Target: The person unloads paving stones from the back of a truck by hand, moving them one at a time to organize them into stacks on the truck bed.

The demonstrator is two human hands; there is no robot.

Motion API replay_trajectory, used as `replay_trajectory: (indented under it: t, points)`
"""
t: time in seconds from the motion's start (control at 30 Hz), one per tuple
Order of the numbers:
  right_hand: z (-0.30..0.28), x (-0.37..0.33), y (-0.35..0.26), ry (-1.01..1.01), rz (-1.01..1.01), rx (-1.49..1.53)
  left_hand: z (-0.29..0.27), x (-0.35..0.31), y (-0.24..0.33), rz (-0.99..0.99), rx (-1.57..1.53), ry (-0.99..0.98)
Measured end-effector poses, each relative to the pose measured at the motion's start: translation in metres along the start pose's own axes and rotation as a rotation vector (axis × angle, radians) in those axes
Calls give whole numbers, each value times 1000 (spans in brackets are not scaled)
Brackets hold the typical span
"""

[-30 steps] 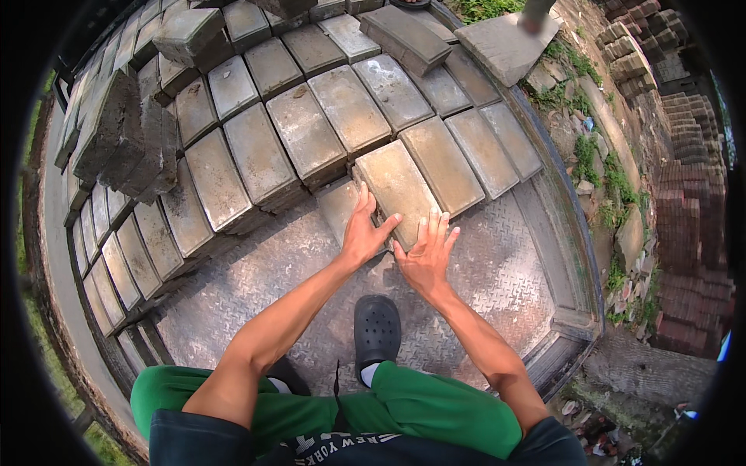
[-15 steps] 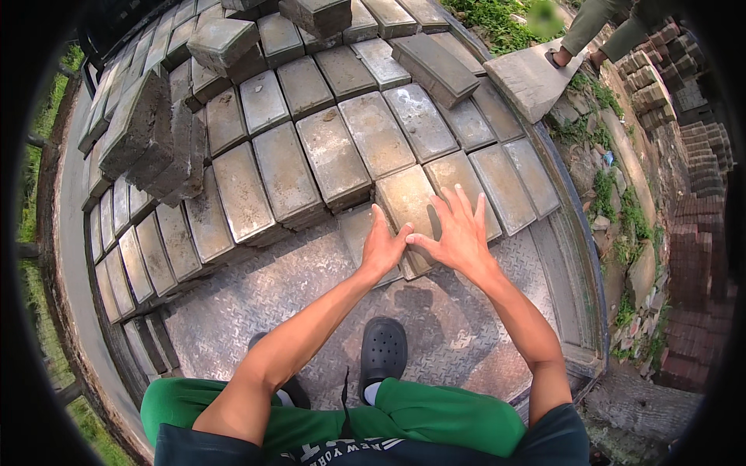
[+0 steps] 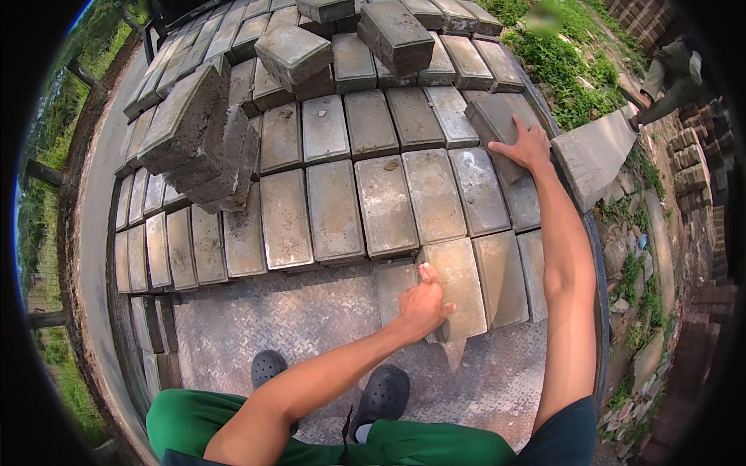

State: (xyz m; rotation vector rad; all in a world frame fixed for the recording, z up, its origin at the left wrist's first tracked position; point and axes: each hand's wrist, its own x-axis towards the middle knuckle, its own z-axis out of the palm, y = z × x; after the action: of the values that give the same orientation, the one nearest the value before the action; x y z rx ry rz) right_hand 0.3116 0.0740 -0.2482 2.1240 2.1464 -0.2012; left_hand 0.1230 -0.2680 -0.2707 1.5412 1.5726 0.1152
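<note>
My left hand (image 3: 425,304) rests against the left edge of a tan concrete paving block (image 3: 454,281) at the front of the stacked rows. Its index finger points forward, the thumb sticks out to the right, and the other fingers are partly hidden. Farther off to the right, my right hand (image 3: 525,146) is spread over a loose grey paving block (image 3: 493,128), which lies aslant on top of the others. The thumb reaches across its top face; how firmly the fingers press cannot be seen. Neither hand lifts a block.
Leaning blocks (image 3: 183,128) stand piled at the left, with more loose blocks (image 3: 396,39) farther back. Diamond-plate metal floor (image 3: 256,326) lies around my dark clogs (image 3: 382,400). A person (image 3: 674,78) stands beyond the right edge near a concrete slab (image 3: 594,155).
My right hand has left the front block and reached forward and right to the loose grey block. My left hand stays at the front block. The view has shifted; the person appears farther right.
</note>
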Motion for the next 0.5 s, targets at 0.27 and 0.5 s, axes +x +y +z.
replay_trajectory:
  t: [0.27, 0.5]
  points:
    - [8, 11, -1, 7, -10, 83, -14, 7, 6, 6, 17, -30]
    - [13, -57, -51, 34, 258, 162, -15, 3, -2, 15, -7, -111]
